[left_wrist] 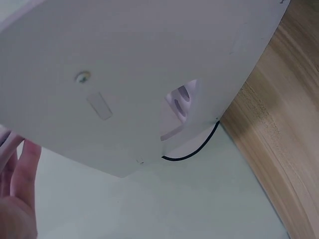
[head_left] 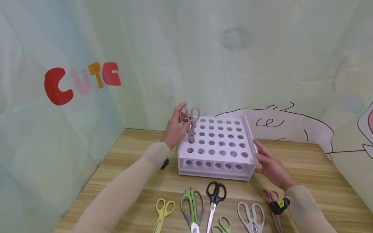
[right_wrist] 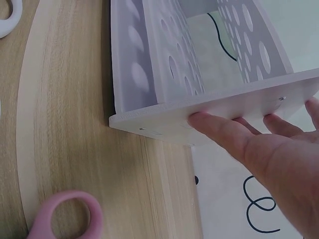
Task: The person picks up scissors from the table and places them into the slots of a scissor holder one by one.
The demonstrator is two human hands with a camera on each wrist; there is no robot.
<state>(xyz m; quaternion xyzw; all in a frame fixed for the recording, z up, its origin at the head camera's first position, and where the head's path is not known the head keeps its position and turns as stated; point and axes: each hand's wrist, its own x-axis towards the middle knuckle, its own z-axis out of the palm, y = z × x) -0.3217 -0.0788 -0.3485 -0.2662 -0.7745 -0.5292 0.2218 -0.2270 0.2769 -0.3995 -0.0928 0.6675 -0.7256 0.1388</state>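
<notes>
1. Here's the wood-grain desk [head_left: 309,165], the broad stage for everything, with a row of scissors laid out along its near side.
2. On it sits the white two-tier rack [head_left: 217,158], its top deck drilled with rows of round holes.
3. Over at the rack's right wall, the right hand [head_left: 272,166] rests its fingers against the panel, almost straight, wrapped round nothing; that grip carries no scissors.
4. And at the left edge, the left hand [head_left: 175,131] has a closed pinch, thumb and fingers together on one handle, no slack showing!
5. Down in front lie the bigger pairs: the green-and-grey scissors [head_left: 192,207], the black-handled scissors [head_left: 214,201] and the white-handled scissors [head_left: 253,221], with the pink scissors [head_left: 277,220] by the right wrist.
6. Now the pair in play, the mauve-handled scissors [head_left: 191,133]: just to the right of the left palm, loops up, blades down, long axis close to upright over the left column. The left hand is clearly the nearer one.
7. Smaller, on the desk: the yellow scissors [head_left: 161,213] and the little light-green scissors [head_left: 223,227].
8. Smallest, and it all seems to hinge here: the front-left round hole [head_left: 190,150]. The blade tips line up with the one just behind it; how deep, I can't tell.
</notes>
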